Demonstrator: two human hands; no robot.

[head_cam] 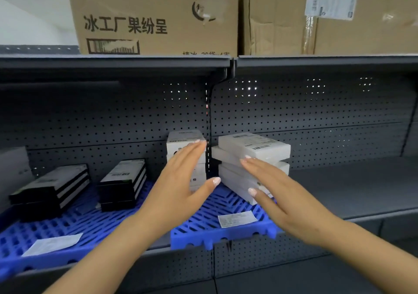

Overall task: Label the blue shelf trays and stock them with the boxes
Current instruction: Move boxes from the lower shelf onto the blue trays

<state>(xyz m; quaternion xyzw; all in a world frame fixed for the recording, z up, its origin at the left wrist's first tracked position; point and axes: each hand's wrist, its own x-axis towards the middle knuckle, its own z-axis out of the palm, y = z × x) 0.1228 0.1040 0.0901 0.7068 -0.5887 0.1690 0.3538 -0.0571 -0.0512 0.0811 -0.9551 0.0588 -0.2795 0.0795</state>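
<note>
Risk: right stack of white boxes (253, 164) sits skewed on right blue tray (226, 232), upper boxes twisted, overhanging; sideways nudge could topple it onto bare shelf (362, 192).
Left stack (185, 149): upright, beside it.
Left hand (178, 185): flat, spread, empty, before left stack; contact unclear.
Right hand (280, 194): flat, spread, empty, fingertips (245, 159) at skewed stack.
Label (236, 218): on tray front.
</note>
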